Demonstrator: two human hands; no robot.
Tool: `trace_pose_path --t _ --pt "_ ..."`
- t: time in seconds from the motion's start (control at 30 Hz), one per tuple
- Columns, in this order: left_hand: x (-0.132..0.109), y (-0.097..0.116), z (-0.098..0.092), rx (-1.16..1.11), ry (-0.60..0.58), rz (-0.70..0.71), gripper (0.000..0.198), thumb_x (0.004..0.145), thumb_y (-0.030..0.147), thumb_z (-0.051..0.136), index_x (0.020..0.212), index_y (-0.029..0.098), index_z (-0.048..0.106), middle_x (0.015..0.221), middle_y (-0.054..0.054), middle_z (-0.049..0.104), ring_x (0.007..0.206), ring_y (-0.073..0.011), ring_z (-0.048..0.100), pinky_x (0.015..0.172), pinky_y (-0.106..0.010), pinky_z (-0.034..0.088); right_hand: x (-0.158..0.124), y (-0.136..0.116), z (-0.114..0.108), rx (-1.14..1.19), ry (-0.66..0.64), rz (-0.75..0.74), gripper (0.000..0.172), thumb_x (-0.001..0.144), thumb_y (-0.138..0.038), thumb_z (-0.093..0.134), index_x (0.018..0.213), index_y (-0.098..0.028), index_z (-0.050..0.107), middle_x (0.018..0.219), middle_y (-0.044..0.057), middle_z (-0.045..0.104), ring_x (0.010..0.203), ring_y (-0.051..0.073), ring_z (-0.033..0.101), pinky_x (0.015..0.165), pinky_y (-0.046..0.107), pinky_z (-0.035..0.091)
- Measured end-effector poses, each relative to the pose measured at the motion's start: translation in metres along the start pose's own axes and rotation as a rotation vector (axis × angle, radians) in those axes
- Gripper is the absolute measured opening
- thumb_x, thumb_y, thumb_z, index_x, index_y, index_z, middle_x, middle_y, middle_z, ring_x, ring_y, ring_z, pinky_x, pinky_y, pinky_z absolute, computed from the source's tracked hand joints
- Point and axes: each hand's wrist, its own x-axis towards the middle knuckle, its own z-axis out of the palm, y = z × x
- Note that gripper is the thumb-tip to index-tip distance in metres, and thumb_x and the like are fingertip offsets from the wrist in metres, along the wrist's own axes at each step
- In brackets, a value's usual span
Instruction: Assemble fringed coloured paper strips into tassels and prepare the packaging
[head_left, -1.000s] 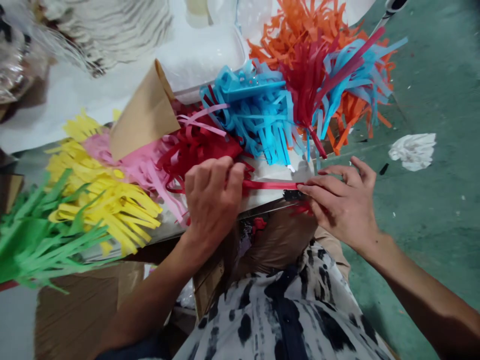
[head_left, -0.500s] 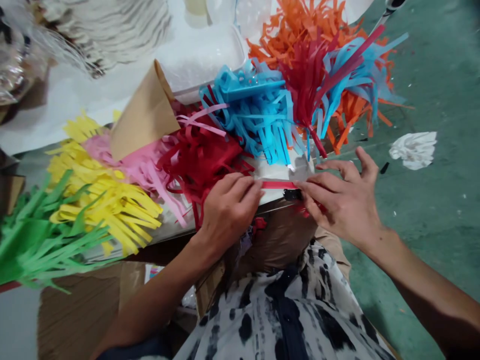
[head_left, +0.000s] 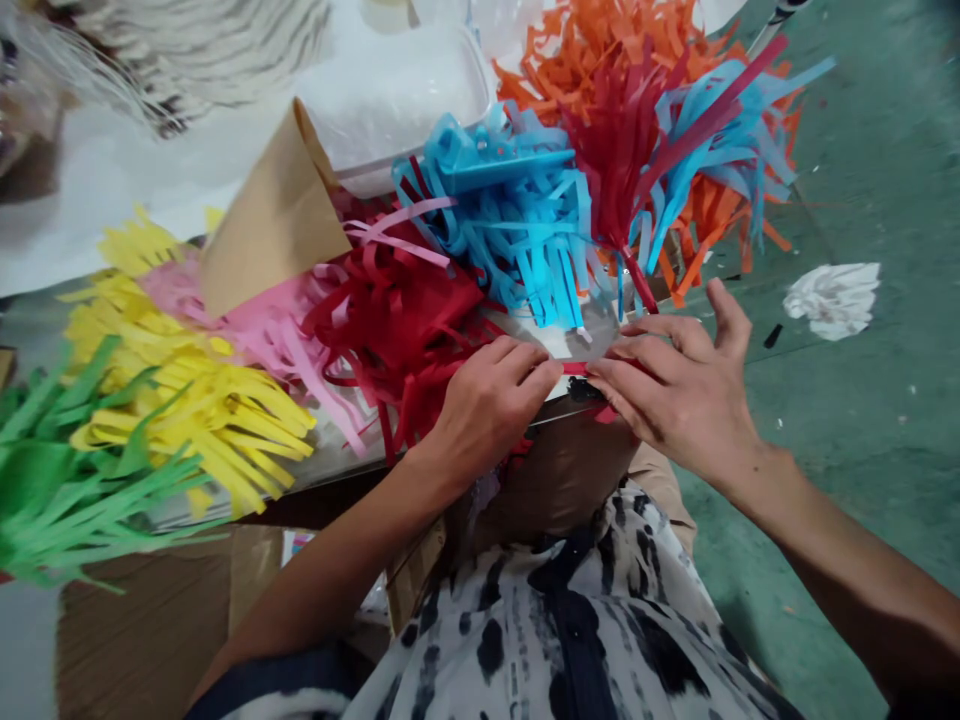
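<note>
At the far left lies a green paper fringe, then a yellow paper fringe with a pink paper fringe overlapping it. A kraft paper cone leans above them, in front of a white plastic tub. A dark red paper fringe lies just beside our left hand, whose fingers close narrowly on a red paper strip, only a short piece of which shows between our hands. Beyond it heap a blue paper fringe and an orange paper fringe. Our right hand presses its fingertips on the strip, thumb spread wide. Further right, crumpled white tissue lies on the green floor.
</note>
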Motion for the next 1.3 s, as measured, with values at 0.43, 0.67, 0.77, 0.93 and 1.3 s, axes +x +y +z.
trace_pose_path --t 0.43,0.67,0.77,0.93,1.3 --pt "0.004 -0.002 -0.01 -0.002 -0.088 -0.282 0.018 0.104 0.026 0.057 0.093 0.017 0.068 0.094 -0.008 0.071 0.087 -0.0235 0.057 0.08 -0.038 0.047 0.006 0.002 -0.002 0.042 -0.2 0.211 0.021 0.104 -0.039 0.054 0.092 -0.024 0.064 0.092 0.005 0.067 0.109 0.03 0.058 0.122 0.061 0.024" --pt "0.01 -0.004 -0.013 -0.026 -0.131 -0.381 0.014 0.098 0.029 0.065 0.088 0.019 0.066 0.091 -0.007 0.069 0.09 -0.0252 0.059 0.079 -0.04 0.045 0.016 -0.001 -0.004 0.145 -0.246 0.294 0.018 0.097 -0.04 0.059 0.088 -0.025 0.065 0.094 0.006 0.069 0.109 0.033 0.058 0.112 0.06 0.033" --pt "0.011 -0.002 -0.014 0.005 -0.138 -0.389 0.016 0.099 0.029 0.063 0.087 0.019 0.064 0.09 -0.007 0.069 0.088 -0.0255 0.058 0.077 -0.04 0.043 0.014 -0.002 -0.002 0.131 -0.235 0.353 0.021 0.095 -0.042 0.059 0.087 -0.024 0.066 0.094 0.007 0.069 0.109 0.034 0.057 0.108 0.06 0.036" --pt "0.01 -0.002 -0.014 -0.019 -0.127 -0.371 0.009 0.1 0.024 0.06 0.102 0.018 0.067 0.098 -0.008 0.071 0.091 -0.0248 0.059 0.08 -0.039 0.045 0.006 -0.006 -0.002 0.023 -0.187 0.383 0.022 0.093 -0.042 0.063 0.098 -0.022 0.071 0.101 0.012 0.068 0.117 0.038 0.057 0.115 0.064 0.03" --pt "-0.008 -0.016 -0.012 0.122 -0.064 0.034 0.026 0.106 0.021 0.054 0.123 0.026 0.073 0.118 -0.007 0.076 0.112 -0.0234 0.066 0.088 -0.039 0.049 -0.002 -0.016 0.0 0.027 -0.1 0.095 0.032 0.106 -0.019 0.054 0.122 -0.041 0.073 0.111 -0.005 0.08 0.128 0.027 0.064 0.127 0.061 0.021"
